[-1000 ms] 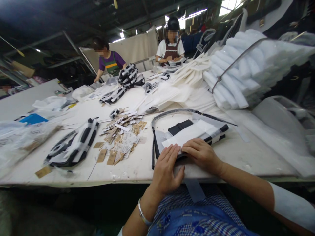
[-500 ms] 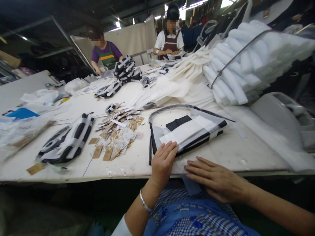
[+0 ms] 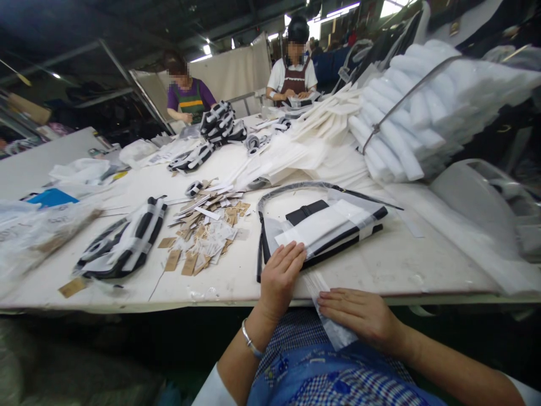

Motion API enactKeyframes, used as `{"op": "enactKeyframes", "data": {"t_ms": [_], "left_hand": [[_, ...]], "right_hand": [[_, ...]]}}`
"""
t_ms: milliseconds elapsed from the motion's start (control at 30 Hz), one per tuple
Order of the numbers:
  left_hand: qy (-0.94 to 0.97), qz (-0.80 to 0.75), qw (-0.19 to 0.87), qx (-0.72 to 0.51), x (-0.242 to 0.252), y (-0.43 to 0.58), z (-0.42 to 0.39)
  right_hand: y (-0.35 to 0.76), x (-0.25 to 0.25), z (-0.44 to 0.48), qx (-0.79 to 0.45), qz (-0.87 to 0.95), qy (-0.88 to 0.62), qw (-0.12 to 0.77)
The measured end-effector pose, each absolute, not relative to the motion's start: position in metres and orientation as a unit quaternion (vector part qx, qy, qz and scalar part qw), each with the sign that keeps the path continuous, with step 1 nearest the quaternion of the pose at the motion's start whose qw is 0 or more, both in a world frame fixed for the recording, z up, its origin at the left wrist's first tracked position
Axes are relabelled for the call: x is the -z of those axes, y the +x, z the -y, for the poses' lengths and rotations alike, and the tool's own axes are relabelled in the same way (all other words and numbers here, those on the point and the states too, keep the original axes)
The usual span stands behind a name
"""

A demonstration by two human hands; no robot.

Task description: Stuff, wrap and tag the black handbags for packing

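A black handbag (image 3: 305,211), partly wrapped in translucent plastic and white sheet, lies in front of me on the table. Its strap (image 3: 266,197), also covered, curves over the far left side. My left hand (image 3: 282,270) rests on the bag's near left corner, fingers stretched out over the white sheet (image 3: 325,223). At the table's front edge, my right hand (image 3: 359,313) lies with straight fingers across a clear plastic sleeve (image 3: 333,330), which hangs over the edge toward my lap. The right thumb is hidden.
Paper tags (image 3: 207,237) are heaped left of the bag, beside another wrapped black bag (image 3: 127,242). A tied bundle of white padding (image 3: 406,113) stands at the right. White sheets (image 3: 296,152) spread behind. Two people (image 3: 298,73) work across the table.
My right hand has come down and slightly closer to the table edge, and more of the clear plastic sleeve shows. My left hand stays on the handbag. The view has shifted slightly.
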State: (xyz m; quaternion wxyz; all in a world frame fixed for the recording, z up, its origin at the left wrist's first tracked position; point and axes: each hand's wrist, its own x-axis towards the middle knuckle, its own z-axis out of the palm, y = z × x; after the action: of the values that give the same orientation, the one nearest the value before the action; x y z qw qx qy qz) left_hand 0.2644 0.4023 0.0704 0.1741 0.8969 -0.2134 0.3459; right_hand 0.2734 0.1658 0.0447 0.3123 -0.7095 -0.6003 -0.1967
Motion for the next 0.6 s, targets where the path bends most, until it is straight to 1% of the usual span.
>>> {"op": "enactKeyframes", "data": {"t_ms": [133,267,400,500,600], "left_hand": [[0.900,0.210,0.165,-0.344,-0.071,0.264,-0.401],[0.901,0.187,0.160,-0.358,-0.073,0.263,-0.396],[0.899,0.166,0.161,-0.373,-0.075,0.261,-0.392],[0.899,0.156,0.168,-0.374,-0.076,0.261,-0.391],[0.895,0.145,0.177,-0.382,-0.075,0.262,-0.391]], "right_hand": [[0.276,-0.060,-0.165,0.186,0.596,-0.710,0.326],[0.297,-0.094,-0.171,0.148,0.590,-0.713,0.348],[0.327,-0.124,-0.188,0.136,0.568,-0.735,0.345],[0.350,-0.130,-0.205,0.141,0.539,-0.762,0.330],[0.367,-0.127,-0.222,0.113,0.509,-0.795,0.310]]}}
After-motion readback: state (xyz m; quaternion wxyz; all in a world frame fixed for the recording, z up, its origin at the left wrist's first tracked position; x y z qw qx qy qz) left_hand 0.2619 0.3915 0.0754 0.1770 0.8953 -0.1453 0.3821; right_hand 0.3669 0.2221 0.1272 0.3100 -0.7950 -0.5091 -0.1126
